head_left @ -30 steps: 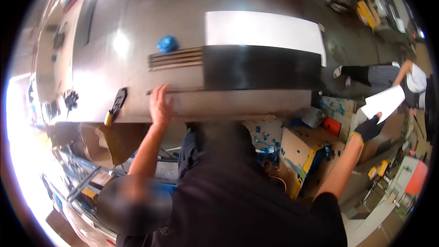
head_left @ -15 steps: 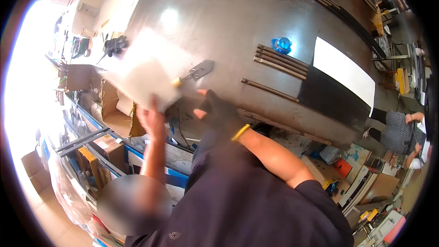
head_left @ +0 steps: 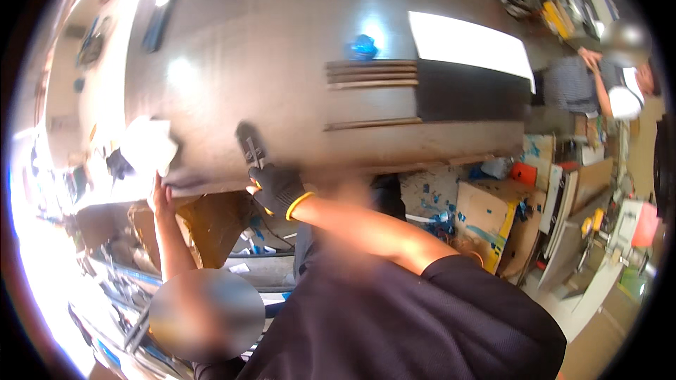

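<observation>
A broad grey worktop [head_left: 282, 42] fills the view. By its near left corner, a blurred white sheet [head_left: 148, 146] could slip or crease, being met only along its near edge — it lies just beyond the bare left hand [head_left: 162, 197], whose grip I cannot tell. The gloved right hand [head_left: 280, 191] looks closed on a dark tool [head_left: 251, 145] extending beyond it — dragged, it might scratch the worktop.

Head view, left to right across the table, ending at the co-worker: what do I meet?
Small white sheet → black tool → brown bars → black panel → co-worker.
</observation>
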The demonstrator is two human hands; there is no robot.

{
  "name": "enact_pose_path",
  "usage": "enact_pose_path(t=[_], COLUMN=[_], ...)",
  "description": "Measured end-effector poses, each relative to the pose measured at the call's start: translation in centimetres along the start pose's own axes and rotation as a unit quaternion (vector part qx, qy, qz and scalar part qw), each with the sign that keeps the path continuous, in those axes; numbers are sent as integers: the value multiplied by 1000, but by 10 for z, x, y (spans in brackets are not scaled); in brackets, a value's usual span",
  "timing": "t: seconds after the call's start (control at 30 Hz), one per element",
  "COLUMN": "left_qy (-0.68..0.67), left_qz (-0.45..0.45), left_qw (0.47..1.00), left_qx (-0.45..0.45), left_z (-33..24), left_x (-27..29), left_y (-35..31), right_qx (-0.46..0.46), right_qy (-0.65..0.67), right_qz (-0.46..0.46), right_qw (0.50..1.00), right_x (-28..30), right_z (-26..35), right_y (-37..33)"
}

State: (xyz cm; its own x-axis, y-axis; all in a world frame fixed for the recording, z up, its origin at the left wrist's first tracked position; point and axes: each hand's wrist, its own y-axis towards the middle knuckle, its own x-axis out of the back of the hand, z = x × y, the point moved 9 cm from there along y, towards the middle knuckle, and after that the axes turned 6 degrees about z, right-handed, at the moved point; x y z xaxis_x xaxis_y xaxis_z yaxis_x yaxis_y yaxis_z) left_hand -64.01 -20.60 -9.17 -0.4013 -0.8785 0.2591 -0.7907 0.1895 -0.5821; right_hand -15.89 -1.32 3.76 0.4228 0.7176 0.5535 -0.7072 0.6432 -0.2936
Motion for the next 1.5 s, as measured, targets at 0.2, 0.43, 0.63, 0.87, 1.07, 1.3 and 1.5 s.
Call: enact_pose_path(t=[0.2,0.43,0.63,0.87,1.07,1.3,1.5], left_qy=[257,313,485,505,497,507,500], left_qz=[-136,165,304,291,290,278,259], left_qw=[931,806,586,552,536,520,548], left_qx=[-222,-474,-573,-596,-617,-629,-618], left_z=[-28,6,50,68,74,71,73], left_x=[-70,-324,-456,-476,-481,-487,-477], left_y=[-114,-373,-475,-450,-448,-455,-446], right_qx=[27,-160,-324,-336,-285,-240,-262], right_qy=[193,91,128,59,176,75,76], right_qz=[-24,-315,-370,-439,-388,-103,-232], right_qw=[980,931,861,831,859,962,934], right_x=[103,238,285,351,303,247,313], right_z=[-74,-230,-373,-468,-445,-347,-413], right_y=[-122,-284,-370,-411,-364,-243,-315])
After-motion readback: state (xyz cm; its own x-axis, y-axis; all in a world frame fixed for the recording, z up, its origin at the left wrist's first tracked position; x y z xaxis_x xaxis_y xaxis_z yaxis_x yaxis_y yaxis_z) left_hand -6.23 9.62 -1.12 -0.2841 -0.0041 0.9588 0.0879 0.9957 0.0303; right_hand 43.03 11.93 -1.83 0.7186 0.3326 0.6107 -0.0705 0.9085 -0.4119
